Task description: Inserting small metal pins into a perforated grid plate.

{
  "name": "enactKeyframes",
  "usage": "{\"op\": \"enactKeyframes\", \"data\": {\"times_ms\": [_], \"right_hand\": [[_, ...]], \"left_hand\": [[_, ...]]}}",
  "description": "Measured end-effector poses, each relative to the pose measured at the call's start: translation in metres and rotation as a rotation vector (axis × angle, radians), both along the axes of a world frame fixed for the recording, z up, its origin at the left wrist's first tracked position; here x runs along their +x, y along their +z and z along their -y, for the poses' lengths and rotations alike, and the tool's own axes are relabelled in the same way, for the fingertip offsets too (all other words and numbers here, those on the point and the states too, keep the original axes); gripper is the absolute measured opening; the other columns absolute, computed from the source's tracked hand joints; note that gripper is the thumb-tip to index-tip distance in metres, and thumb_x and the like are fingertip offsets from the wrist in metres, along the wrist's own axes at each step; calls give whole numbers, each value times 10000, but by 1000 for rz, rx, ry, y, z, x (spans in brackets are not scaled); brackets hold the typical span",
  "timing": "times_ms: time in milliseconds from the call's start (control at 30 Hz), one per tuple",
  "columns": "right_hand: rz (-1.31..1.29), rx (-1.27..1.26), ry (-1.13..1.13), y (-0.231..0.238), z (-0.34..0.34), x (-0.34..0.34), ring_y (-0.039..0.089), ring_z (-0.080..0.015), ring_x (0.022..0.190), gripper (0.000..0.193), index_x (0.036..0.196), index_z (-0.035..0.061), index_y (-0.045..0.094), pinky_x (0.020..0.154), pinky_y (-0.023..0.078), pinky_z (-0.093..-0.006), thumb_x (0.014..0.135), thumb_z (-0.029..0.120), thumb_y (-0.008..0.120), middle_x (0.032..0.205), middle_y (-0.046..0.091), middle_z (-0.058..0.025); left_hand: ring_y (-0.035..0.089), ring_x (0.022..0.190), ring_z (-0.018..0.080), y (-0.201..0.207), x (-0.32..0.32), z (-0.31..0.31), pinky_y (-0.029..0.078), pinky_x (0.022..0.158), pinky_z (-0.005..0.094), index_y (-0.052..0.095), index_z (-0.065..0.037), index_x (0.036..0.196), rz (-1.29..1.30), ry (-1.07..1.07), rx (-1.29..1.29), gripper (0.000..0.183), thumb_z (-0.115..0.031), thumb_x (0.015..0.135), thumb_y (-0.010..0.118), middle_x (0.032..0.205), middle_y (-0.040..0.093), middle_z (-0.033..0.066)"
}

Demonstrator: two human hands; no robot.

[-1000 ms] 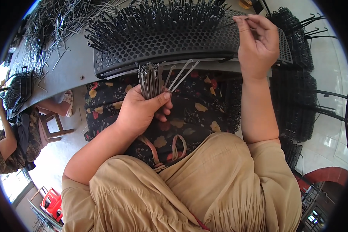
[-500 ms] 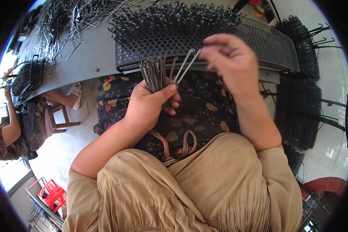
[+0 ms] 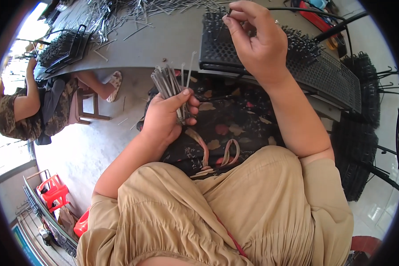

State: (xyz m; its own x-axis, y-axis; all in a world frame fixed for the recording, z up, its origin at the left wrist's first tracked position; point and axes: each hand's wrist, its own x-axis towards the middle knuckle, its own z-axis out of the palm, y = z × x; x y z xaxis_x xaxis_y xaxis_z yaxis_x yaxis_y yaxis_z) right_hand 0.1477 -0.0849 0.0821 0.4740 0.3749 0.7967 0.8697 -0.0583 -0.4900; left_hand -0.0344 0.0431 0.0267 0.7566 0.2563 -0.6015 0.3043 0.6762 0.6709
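Observation:
A bundle of thin grey metal rods with small looped ends (image 3: 166, 82) is wrapped in my left hand (image 3: 166, 108), above my lap. One rod (image 3: 191, 68) stands apart from the bundle, sticking up past my left thumb. My right hand (image 3: 261, 48) is raised over a black perforated metal rack (image 3: 221, 53) packed with upright dark rods (image 3: 301, 42). Its thumb and forefinger pinch a thin dark rod (image 3: 230, 12) above the rack's left part. Most of that rod is hidden by the fingers, and the hand covers the middle of the rack.
Loose silvery rods (image 3: 124, 17) lie heaped on the grey table (image 3: 173, 40). To the left, another person (image 3: 26, 102) sits by a smaller filled rack (image 3: 60, 51). Dark racks of hooks (image 3: 357, 150) hang at right. Red plastic stools (image 3: 53, 193) stand at lower left.
My right hand has moved away from the bundle, up and over the rack. Fewer rods stick out separately from my left hand. The view has shifted, moving the rack rightward.

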Motion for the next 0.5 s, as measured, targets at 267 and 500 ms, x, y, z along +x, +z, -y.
{"op": "enactKeyframes", "data": {"times_ms": [267, 500], "right_hand": [[283, -125, 14, -8, -21, 11, 659, -259, 712, 286, 1042, 24, 589, 601, 509, -314, 798, -77, 698, 874, 639, -145], [2, -14, 62, 9, -9, 11, 635, -142, 740, 249, 1027, 24, 575, 642, 517, -287, 827, -56, 699, 904, 631, -81]], "left_hand": [[620, 694, 170, -3, 6, -11, 506, 546, 319, 608, -56, 967, 6, -64, 20, 116, -160, 923, 632, 808, 647, 64], [620, 695, 171, -6, 11, -19, 508, 541, 322, 605, -59, 957, 40, -70, -18, 109, -160, 925, 632, 804, 647, 65]]}}
